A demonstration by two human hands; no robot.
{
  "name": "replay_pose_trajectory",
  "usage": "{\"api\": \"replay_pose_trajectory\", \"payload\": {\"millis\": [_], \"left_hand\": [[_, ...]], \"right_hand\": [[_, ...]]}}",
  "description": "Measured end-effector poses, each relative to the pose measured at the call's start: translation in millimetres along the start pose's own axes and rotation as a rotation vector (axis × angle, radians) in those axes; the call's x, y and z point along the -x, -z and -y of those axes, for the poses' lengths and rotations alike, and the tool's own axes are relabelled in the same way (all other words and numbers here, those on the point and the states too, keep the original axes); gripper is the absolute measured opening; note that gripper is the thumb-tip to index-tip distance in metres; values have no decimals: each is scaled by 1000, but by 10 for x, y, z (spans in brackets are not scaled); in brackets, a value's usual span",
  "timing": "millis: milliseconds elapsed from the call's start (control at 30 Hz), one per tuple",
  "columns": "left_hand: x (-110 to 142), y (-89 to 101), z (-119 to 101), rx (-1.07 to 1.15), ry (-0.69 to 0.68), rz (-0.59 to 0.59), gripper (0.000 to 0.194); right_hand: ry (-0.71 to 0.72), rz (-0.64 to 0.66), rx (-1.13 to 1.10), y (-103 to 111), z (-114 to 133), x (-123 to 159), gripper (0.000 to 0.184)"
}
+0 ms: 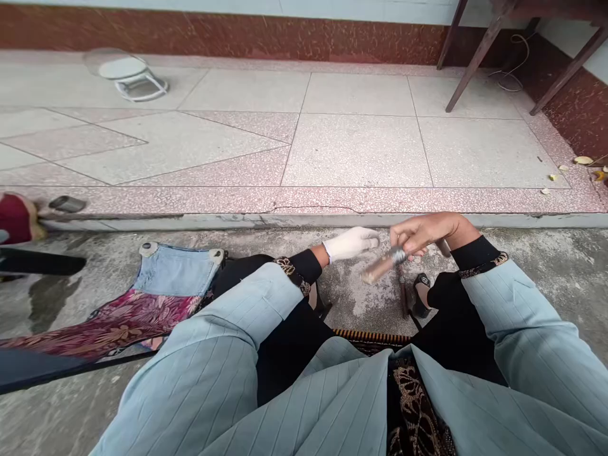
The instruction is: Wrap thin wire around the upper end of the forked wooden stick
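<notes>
My right hand (422, 233) is bare and closed around a short rod-like tool (382, 266) with a wooden handle and a metal collar, blurred by motion. My left hand (354, 242), in a white glove, reaches toward the right hand with its fingers held together; whether it holds anything is hidden. Both arms wear light blue sleeves over black cuffs. The hands hover over a rough concrete floor (361, 297) between my knees. A small dark object (420, 294) lies on the concrete just below the right hand.
A raised tiled step (304, 218) runs across ahead. A folded denim and floral cloth (156, 297) lies at left. A white round object (128, 76) sits far left on the tiles; wooden table legs (475, 57) stand at the back right. A small metal can (67, 204) rests at left.
</notes>
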State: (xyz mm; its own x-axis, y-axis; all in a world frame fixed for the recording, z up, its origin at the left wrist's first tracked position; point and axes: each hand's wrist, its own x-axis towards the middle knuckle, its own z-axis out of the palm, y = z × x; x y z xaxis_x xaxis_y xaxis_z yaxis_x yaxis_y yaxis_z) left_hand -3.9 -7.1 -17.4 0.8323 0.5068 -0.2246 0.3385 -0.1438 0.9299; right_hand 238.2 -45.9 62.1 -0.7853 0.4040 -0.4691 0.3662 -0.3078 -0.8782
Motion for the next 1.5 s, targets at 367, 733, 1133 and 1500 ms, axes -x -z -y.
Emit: {"api": "replay_pose_trajectory", "payload": {"millis": [367,733,1133,1500], "left_hand": [[-38,4,-334,26,33,4,22],[-43,-88,-104,811,49,141,36],[-24,-240,-127,922,-69,141,32],[-47,-190,-172,457,-66,-88,24]], "right_hand": [[-534,-458,770,188,-234,-241,36],[-570,-929,1025,1,-182,-361,37],[-245,-1174,655,146,-272,-420,27],[266,-771,-437,45,-251,-335,35]]}}
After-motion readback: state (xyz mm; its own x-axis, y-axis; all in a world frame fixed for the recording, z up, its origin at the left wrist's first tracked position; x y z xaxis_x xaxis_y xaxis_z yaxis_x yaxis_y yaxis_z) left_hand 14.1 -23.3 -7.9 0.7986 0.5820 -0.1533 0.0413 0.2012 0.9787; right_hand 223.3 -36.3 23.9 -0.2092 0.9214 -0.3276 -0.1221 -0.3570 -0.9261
